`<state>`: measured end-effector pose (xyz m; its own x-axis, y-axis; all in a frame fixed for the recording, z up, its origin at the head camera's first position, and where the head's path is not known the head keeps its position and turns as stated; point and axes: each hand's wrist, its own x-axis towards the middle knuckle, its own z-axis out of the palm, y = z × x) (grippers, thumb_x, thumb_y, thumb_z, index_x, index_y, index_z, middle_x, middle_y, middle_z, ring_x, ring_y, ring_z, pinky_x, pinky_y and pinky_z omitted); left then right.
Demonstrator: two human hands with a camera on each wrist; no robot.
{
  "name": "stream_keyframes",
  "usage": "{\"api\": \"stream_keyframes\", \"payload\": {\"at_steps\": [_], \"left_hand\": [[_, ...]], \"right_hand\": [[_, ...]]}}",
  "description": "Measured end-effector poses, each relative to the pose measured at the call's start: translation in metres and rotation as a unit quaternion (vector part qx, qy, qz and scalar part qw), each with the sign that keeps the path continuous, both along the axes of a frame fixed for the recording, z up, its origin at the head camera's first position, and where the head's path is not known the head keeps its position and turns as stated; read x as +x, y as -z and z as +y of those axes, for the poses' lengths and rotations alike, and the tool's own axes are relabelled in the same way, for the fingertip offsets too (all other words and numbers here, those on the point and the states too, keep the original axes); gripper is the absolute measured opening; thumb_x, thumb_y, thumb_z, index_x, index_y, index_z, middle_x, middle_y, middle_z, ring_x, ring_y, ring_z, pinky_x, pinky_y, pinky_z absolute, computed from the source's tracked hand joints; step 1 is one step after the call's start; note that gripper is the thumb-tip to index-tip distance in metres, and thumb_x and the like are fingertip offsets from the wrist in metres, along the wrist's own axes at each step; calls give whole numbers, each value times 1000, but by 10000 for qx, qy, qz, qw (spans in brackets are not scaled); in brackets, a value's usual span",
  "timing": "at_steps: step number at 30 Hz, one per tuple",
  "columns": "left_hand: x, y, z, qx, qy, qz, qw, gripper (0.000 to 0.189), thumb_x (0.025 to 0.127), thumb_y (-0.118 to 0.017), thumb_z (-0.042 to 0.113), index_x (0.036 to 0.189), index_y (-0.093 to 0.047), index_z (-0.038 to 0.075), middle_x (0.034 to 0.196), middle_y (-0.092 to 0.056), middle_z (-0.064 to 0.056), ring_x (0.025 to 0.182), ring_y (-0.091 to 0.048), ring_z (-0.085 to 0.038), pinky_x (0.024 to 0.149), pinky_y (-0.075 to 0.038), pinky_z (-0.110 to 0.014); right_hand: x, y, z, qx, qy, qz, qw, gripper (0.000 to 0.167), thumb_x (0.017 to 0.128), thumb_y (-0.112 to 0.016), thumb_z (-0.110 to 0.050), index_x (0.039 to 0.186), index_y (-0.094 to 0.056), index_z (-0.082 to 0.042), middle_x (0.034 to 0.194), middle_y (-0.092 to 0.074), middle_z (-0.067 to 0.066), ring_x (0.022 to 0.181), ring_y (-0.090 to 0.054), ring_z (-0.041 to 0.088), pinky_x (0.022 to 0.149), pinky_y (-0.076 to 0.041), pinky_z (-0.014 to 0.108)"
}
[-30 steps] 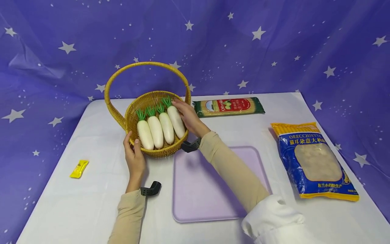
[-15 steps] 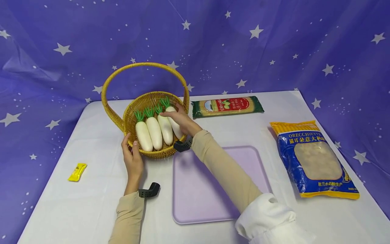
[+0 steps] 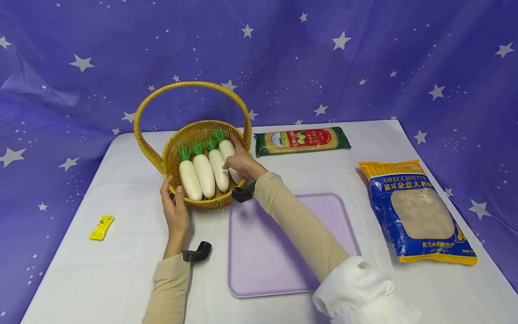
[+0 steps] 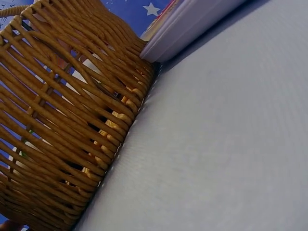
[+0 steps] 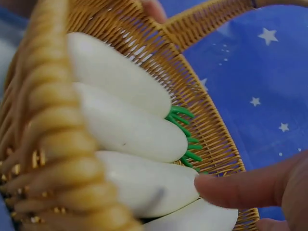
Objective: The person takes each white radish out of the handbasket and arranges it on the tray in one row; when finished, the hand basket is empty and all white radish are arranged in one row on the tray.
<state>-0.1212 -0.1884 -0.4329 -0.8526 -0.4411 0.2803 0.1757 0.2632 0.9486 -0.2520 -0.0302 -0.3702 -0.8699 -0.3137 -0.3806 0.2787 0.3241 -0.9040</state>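
A yellow wicker basket (image 3: 171, 155) with a tall arched handle holds several white radishes (image 3: 204, 175) with green tops, lying side by side. My left hand (image 3: 176, 213) grips its rim at the front left; the left wrist view shows mostly the woven wall (image 4: 72, 110). Reaching in from the right, my right hand (image 3: 243, 163) is around the rightmost radish (image 3: 227, 150), its thumb on the near side and its fingers on the far side. In the right wrist view that thumb (image 5: 236, 190) overlaps the radishes' top ends, and the other fingers are mostly out of sight.
A lilac tray (image 3: 291, 274) lies in front, close to the basket. Behind it is a green-ended spaghetti pack (image 3: 303, 140). A blue and yellow orecchiette bag (image 3: 417, 211) lies at the right, a small yellow packet (image 3: 101, 227) at the left. A starry purple curtain (image 3: 283, 58) hangs behind.
My right hand has gone from the basket's right edge over the radishes, and its thumb has come down beside the rightmost one. The left hand stays at the rim.
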Motion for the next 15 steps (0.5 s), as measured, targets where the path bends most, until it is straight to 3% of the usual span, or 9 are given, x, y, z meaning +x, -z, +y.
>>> {"api": "stream_keyframes", "payload": {"at_steps": [3, 5, 7, 9, 11, 15], "left_hand": [[-5, 10, -4, -70, -79, -17, 9999, 44, 96, -35, 20, 138, -31, 7, 147, -27, -12, 135, -24, -29, 104, -26, -49], [-7, 17, -6, -151, -122, -45, 9998, 44, 96, -36, 22, 138, -31, 11, 147, -28, -9, 136, -24, -25, 105, -27, -47], [-8, 21, -7, -252, -152, -99, 9995, 44, 96, -37, 25, 138, -32, 13, 147, -29, -4, 135, -25, -20, 103, -29, -47], [-9, 23, -7, -286, -155, -98, 9994, 44, 96, -37, 26, 138, -32, 15, 146, -29, -4, 135, -25, -19, 103, -29, -47], [-9, 24, -7, -301, -174, -114, 9993, 43, 96, -37, 26, 138, -32, 16, 146, -29, -4, 135, -25, -19, 103, -29, -47], [-8, 23, -8, -325, -193, -111, 9992, 43, 97, -36, 26, 138, -32, 16, 146, -29, -4, 135, -26, -21, 103, -29, -48]], "right_hand": [[0, 1, -1, 257, -3, 316, 9992, 94, 77, -51, 13, 146, -5, -32, 152, -15, 8, 103, -48, 27, 62, -38, 32], [1, 2, -2, 549, 23, 623, 9965, 92, 76, -48, 14, 146, -8, -32, 149, -22, 10, 81, -47, 24, 52, -32, 31], [2, 4, -2, 813, 60, 887, 9927, 90, 76, -45, 13, 145, -11, -33, 147, -28, 10, 74, -43, 24, 50, -31, 30], [4, 4, -2, 1005, 46, 1108, 9887, 87, 76, -45, 12, 145, -15, -32, 146, -30, 8, 91, -50, 24, 56, -34, 31], [5, 5, -2, 932, 15, 1212, 9882, 85, 75, -44, 13, 144, -19, -30, 147, -30, 7, 104, -47, 27, 61, -36, 33], [5, 5, -2, 816, -144, 1325, 9877, 78, 75, -43, 13, 140, -32, -28, 147, -31, 4, 116, -44, 28, 65, -37, 33]]}}
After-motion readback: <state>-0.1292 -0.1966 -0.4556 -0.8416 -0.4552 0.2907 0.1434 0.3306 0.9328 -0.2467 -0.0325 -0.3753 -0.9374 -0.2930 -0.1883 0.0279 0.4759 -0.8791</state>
